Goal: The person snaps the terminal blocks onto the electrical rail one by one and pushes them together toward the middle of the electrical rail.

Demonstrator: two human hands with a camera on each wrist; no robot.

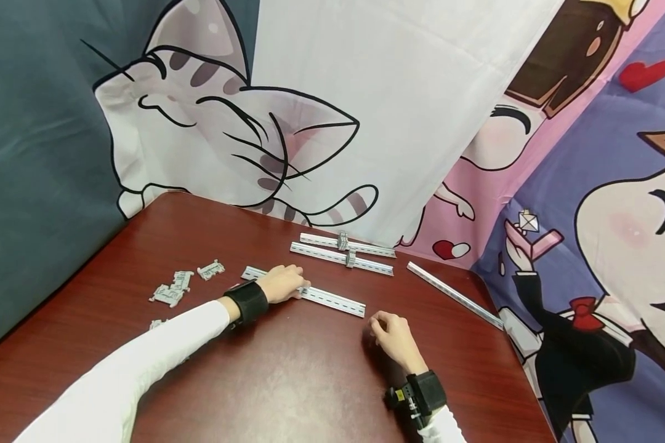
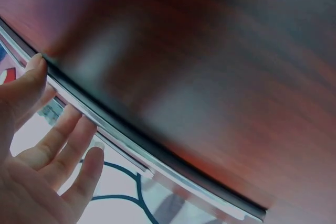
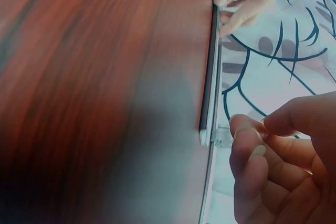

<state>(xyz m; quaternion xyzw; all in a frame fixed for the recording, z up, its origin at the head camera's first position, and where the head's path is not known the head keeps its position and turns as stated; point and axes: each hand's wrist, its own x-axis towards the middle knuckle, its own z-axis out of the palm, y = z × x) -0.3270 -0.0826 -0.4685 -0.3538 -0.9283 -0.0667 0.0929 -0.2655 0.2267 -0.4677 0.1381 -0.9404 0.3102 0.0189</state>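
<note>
Slotted silver metal rail lies on the bench, mid-front, your left hand pinching it, thumb on the near edge, fingers behind; can't tell if anything else is under that grip. Your right hand is off the rail's right end, fingers loosely curled, no part seen in them.

Just behind, two matching rails, each with a small ridged grey block sitting across it; those two look done. Yours seems partway, block unconfirmed. Narrow angled rail on the right shows no block, so likely left to do. Off left, loose pale-grey notched pieces, plastic by the look, flat and irregular, apparently unused.

Rails: straight, stiff, dashed slots, raised edges. Bench: smooth, glossy red-brown wood grain.
</note>
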